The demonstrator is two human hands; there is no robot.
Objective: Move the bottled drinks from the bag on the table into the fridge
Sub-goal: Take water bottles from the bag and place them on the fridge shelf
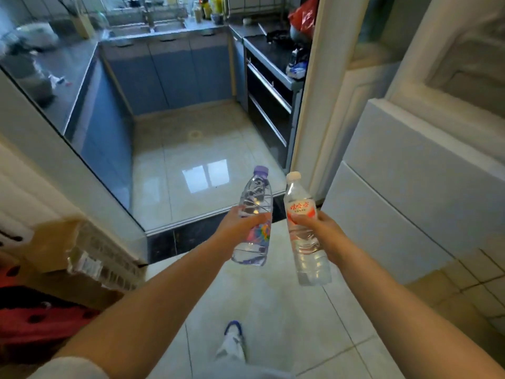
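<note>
My left hand (240,224) grips a clear water bottle with a purple cap and a colourful label (252,203) around its middle. A second clear bottle with a white cap and a red-and-white label (303,242) is held in my right hand (319,231). Both bottles are upright, tilted slightly, side by side above the tiled floor. A white fridge (426,170) with drawer fronts stands at the right, close to my right hand. The bag and the table are out of view.
A kitchen doorway with a dark threshold (191,233) lies straight ahead; blue cabinets (175,72), a sink counter and an oven (270,105) are beyond. A glass partition (62,124) is at the left, with cardboard boxes (68,255) and red fabric below it. My foot (232,343) is on the floor.
</note>
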